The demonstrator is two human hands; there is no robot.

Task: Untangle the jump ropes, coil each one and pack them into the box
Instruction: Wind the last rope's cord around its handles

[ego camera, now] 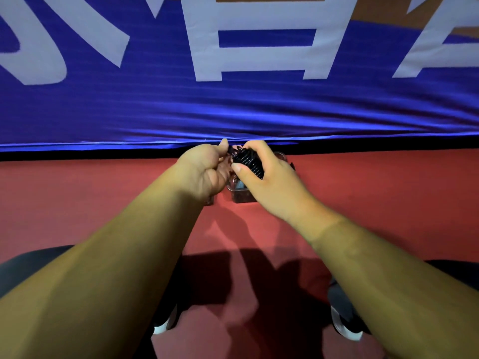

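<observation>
Clasping a black coiled jump rope (247, 164) in the right hand (269, 180), pinching its end with the left hand (204, 169) just beside, directly above the clear plastic box (239, 196).

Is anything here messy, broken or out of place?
Nothing stands out. The right hand grips a tightly coiled black jump rope over the clear box on the red floor, while the left hand pinches its end. Nothing spilled or damaged shows.

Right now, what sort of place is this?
Probably a sports hall or gym: red floor, big blue banner with white lettering along it, coiled black jump rope held over a clear box.
</observation>
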